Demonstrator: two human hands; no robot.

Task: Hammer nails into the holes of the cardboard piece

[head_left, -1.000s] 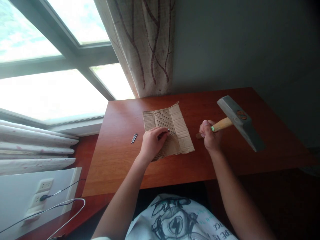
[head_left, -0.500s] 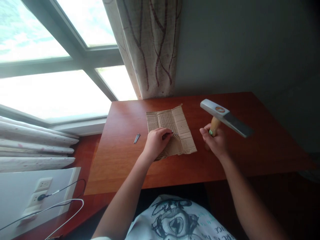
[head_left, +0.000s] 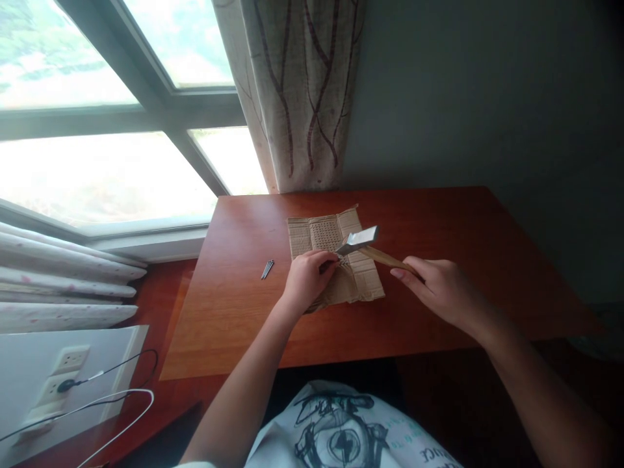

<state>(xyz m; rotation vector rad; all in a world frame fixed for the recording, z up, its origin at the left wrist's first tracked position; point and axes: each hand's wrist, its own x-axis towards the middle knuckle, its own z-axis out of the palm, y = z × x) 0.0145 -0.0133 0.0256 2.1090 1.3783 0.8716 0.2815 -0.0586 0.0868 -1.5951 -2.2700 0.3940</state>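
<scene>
My left hand (head_left: 312, 276) rests on a creased sheet of brown cardboard (head_left: 369, 276), thumb and forefinger pinched on a nail mostly hidden by the fingers. Rows of small holes mark the cardboard beyond those fingertips. Wrapped around the wooden handle of a hammer (head_left: 363, 236), my right hand (head_left: 436, 283) is at the right of the sheet. The metal hammer head is tilted, its narrow end close by my left fingertips; whether it touches the nail, I cannot tell. Several loose nails (head_left: 267, 269) lie together on the table, left of the cardboard.
The reddish wooden table (head_left: 234, 325) stands against a grey wall (head_left: 463, 97). A patterned curtain (head_left: 312, 91) hangs behind it, next to a window (head_left: 121, 169) on the left. Cables run from a wall socket (head_left: 61, 387) at lower left.
My right hand has swung the hammer from raised at the right, leftward and down to my left fingertips. My left hand keeps its pinch at nearly the same place.
</scene>
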